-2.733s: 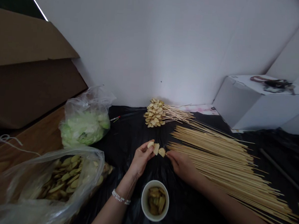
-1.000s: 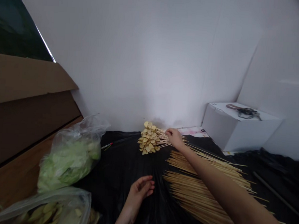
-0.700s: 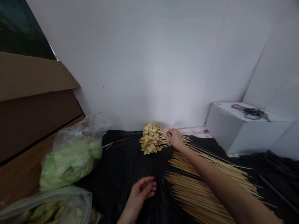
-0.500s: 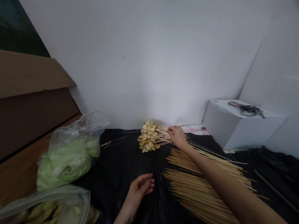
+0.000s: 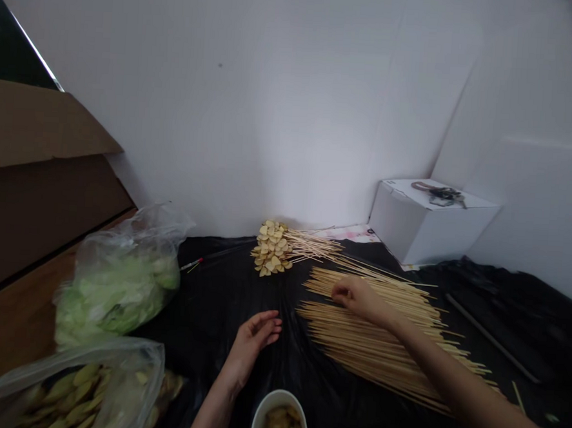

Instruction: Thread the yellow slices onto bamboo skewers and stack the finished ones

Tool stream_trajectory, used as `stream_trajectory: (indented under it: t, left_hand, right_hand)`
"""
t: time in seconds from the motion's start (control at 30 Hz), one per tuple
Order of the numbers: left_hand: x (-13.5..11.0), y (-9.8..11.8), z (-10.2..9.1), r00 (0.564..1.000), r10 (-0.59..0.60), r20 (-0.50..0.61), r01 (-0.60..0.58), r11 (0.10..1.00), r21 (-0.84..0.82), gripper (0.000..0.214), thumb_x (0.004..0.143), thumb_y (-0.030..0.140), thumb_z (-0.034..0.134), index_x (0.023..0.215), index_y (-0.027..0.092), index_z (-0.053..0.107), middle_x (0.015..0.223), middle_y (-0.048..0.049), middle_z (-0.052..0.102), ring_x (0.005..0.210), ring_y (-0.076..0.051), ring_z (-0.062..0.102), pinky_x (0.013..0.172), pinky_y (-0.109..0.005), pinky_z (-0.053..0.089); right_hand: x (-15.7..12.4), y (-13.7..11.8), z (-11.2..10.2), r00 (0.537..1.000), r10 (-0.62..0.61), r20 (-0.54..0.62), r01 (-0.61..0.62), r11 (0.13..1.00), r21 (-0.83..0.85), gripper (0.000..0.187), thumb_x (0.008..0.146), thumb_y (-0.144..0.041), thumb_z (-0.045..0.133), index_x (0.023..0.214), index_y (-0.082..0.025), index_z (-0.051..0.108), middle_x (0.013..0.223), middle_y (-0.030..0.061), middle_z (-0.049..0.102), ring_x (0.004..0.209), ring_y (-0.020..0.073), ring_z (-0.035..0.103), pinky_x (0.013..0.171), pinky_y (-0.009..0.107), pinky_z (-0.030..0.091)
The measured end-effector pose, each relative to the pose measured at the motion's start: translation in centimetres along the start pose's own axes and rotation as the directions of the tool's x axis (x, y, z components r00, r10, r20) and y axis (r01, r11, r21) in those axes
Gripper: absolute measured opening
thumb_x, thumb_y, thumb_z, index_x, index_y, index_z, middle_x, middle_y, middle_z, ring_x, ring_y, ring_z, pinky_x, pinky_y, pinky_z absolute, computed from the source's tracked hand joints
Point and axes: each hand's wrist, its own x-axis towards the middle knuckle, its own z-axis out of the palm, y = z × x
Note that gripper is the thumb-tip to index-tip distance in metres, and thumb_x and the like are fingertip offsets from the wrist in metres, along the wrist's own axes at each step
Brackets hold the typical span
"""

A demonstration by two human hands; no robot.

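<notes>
My left hand (image 5: 254, 338) hovers above the black plastic sheet, fingers loosely stretched and the thumb apart, holding nothing visible. Over the loose bamboo skewers (image 5: 355, 357) is my right hand (image 5: 356, 299), its fingers curled into a pinch. Whether a skewer is between those fingertips is hidden. Beyond both hands lies a pile of skewers threaded with pale yellow slices (image 5: 271, 248), which look like potato, their bare sticks pointing right. A white cup (image 5: 255, 425) holding similar slices stands at the bottom, near my left forearm.
At left, a clear bag of pale green leaves (image 5: 121, 294) sits behind an open plastic bag (image 5: 134, 353) of yellowish slices. A red-tipped pen (image 5: 192, 264) lies near the wall. On the right stands a white box (image 5: 406, 224) with keys (image 5: 442, 194) on top; a cardboard box (image 5: 44, 125) is far left.
My right hand has left the sticks of the threaded pile and come back over the loose skewers. The view has shifted, showing more of the white cup. My left hand keeps its pose.
</notes>
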Motion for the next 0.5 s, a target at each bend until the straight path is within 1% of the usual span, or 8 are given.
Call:
stream_trajectory:
  t: [0.07, 0.13, 0.2, 0.33, 0.5]
  left_hand:
    - [0.0, 0.0, 0.0, 1.000, 0.001, 0.005, -0.001, 1.000, -0.002, 0.041, 0.066, 0.035, 0.077, 0.100, 0.014, 0.069, 0.094, -0.0105, 0.070, 0.081, -0.015, 0.064, 0.073, -0.025, 0.051]
    - [-0.1, 0.1, 0.0, 1.000, 0.002, 0.011, -0.002, 1.000, 0.001, 0.041, 0.067, 0.035, 0.077, 0.100, 0.014, 0.069, 0.094, -0.0105, 0.070, 0.081, -0.015, 0.064, 0.074, -0.025, 0.051]
    - [-0.1, 0.1, 0.0, 1.000, -0.001, 0.017, 0.001, 1.000, 0.004, 0.041, 0.067, 0.035, 0.077, 0.101, 0.014, 0.069, 0.094, -0.0105, 0.070, 0.081, -0.015, 0.064, 0.074, -0.025, 0.051]
    - [-0.1, 0.2, 0.0, 1.000, -0.011, 0.012, 0.011, 1.000, 0.008, 0.041, 0.066, 0.035, 0.077, 0.100, 0.014, 0.069, 0.094, -0.0108, 0.070, 0.082, -0.016, 0.064, 0.074, -0.025, 0.051]
    - [-0.1, 0.2, 0.0, 1.000, -0.007, 0.022, 0.007, 1.000, 0.008, 0.040, 0.067, 0.035, 0.077, 0.100, 0.014, 0.069, 0.094, -0.0105, 0.070, 0.081, -0.015, 0.064, 0.073, -0.025, 0.051]
  right_hand:
    - [-0.8, -0.1, 0.3, 0.999, 0.007, 0.052, -0.003, 0.997, -0.075, 0.016, 0.078, -0.015, 0.053, 0.075, -0.019, 0.069, 0.075, 0.0015, 0.067, 0.073, 0.0143, 0.056, 0.066, 0.023, 0.035]
    - [-1.2, -0.1, 0.5, 0.997, 0.046, 0.054, -0.036, 0.986, -0.163, 0.018, 0.079, -0.013, 0.051, 0.075, -0.018, 0.068, 0.077, 0.0029, 0.066, 0.075, 0.0147, 0.055, 0.067, 0.023, 0.034]
    - [-1.6, -0.1, 0.5, 0.995, 0.084, 0.046, -0.072, 0.974, -0.216, 0.020, 0.080, -0.013, 0.049, 0.074, -0.017, 0.067, 0.077, 0.0044, 0.066, 0.075, 0.0151, 0.054, 0.067, 0.024, 0.032]
    - [-2.0, 0.2, 0.5, 0.991, 0.122, 0.046, -0.107, 0.964, -0.242, 0.021, 0.081, -0.013, 0.048, 0.074, -0.016, 0.067, 0.078, 0.0056, 0.065, 0.077, 0.0159, 0.054, 0.068, 0.025, 0.031]
    - [-2.0, 0.6, 1.0, 0.988, 0.151, 0.037, -0.135, 0.955, -0.265, 0.022, 0.083, -0.014, 0.046, 0.077, -0.016, 0.066, 0.084, 0.0075, 0.066, 0.085, 0.0173, 0.054, 0.073, 0.025, 0.032]
